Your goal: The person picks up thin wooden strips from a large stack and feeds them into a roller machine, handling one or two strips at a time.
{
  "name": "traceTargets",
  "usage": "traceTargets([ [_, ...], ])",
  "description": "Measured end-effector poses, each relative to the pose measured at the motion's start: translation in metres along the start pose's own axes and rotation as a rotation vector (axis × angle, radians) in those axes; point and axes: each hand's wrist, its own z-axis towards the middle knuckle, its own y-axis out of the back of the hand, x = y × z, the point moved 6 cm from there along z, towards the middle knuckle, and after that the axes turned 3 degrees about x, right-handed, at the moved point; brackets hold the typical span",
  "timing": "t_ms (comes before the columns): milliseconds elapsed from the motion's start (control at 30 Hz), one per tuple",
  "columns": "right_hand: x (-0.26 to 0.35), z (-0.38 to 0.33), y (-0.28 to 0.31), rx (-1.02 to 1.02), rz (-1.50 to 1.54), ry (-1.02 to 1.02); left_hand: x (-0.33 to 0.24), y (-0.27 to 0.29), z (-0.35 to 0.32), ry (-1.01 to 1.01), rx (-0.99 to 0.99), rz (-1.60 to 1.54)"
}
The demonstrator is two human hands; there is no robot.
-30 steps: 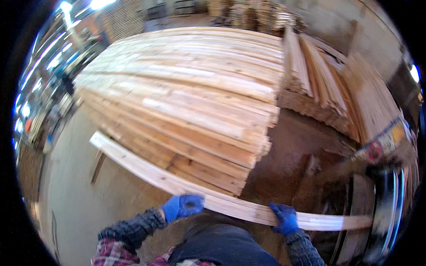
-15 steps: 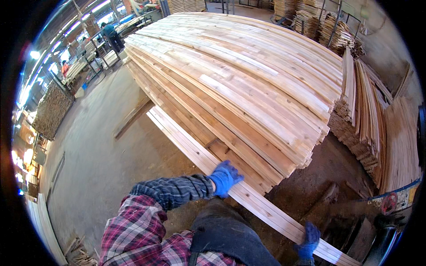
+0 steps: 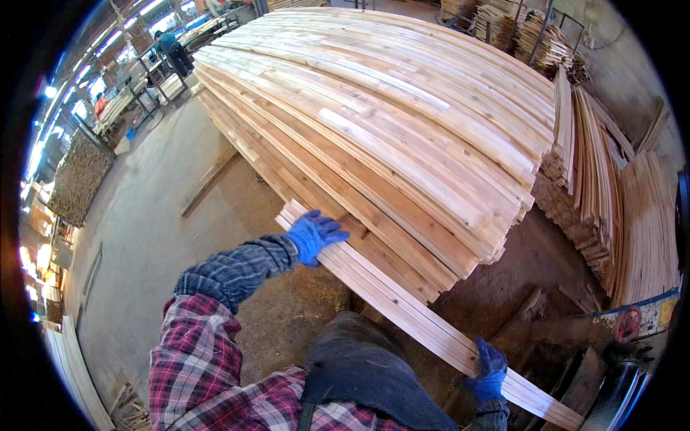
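Observation:
Several long, pale wooden strips (image 3: 402, 309) lie side by side, running diagonally from near the stack's front edge to the lower right. Close to their far end, my left hand (image 3: 310, 235), in a blue glove, is laid across them, fingers over the top and reaching toward the stack; its thumb is hidden. Farther down, my right hand (image 3: 490, 370), also blue-gloved, is closed around the strips' edge. Just beyond them rises a large, wide stack of wooden boards (image 3: 402, 136), its nearer boards stepped and darker. The underside of the held strips cannot be seen.
At the right stand bundles of thin wooden slats (image 3: 600, 194), with a red handwheel (image 3: 628, 325) on machinery below them. A timber beam (image 3: 208, 183) lies on the floor left of the stack. A person (image 3: 171, 52) is at the far left.
My left hand has moved up and left along the strips to near their far end. That far end has shifted toward me and right. My right hand still grips them lower down.

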Motion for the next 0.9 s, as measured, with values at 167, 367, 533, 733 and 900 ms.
traceTargets([
  [167,0.004,-0.006,0.014,-0.042,-0.076,-0.054,-0.042,-0.003,0.024,-0.031,0.059,0.005],
  [367,0.088,0.075,-0.021,0.103,0.082,0.078,-0.121,0.001,0.040,-0.256,-0.138,-0.250],
  [533,0.158,0.136,-0.059,0.167,0.025,0.223,-0.096,0.013,0.052,-0.279,-0.257,-0.724],
  [733,0.151,0.143,-0.070,0.214,-0.075,0.048,0.091,-0.162,0.068,0.647,-0.836,-2.379],
  [900,0.127,0.141,-0.052,0.219,-0.113,-0.115,0.151,-0.204,0.092,1.054,-0.463,-2.418],
])
